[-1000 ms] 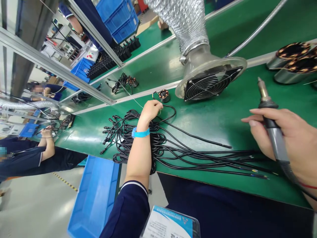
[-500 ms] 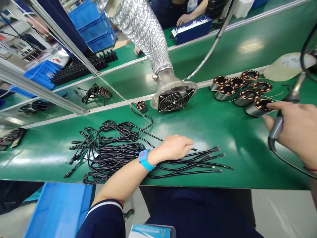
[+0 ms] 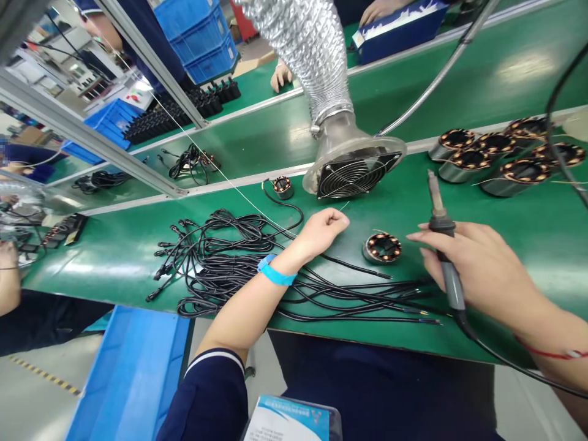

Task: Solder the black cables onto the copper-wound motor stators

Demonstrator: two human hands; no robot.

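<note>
My right hand (image 3: 478, 272) is wrapped round the grey handle of a soldering iron (image 3: 440, 236), tip pointing up and away. A copper-wound stator (image 3: 383, 247) lies on the green bench just left of that hand. My left hand (image 3: 321, 231), with a blue wrist strap (image 3: 274, 273), is pinched on a thin strand of wire (image 3: 239, 190) that runs up to the far left. Under my left forearm lies a tangle of black cables (image 3: 239, 263), their stripped ends reaching toward my right hand.
A fume-extraction fan (image 3: 353, 171) on a foil duct (image 3: 305, 49) stands behind the stator. Another stator (image 3: 282, 186) sits left of it; several more (image 3: 500, 156) are grouped at the right. A blue bin (image 3: 133, 380) sits below the bench edge. Other people's hands work nearby.
A stator now lies on the bench between my hands. My right hand came in from the stator group with the iron upright. My left hand lifted from the cable ends and pinches the thin wire.
</note>
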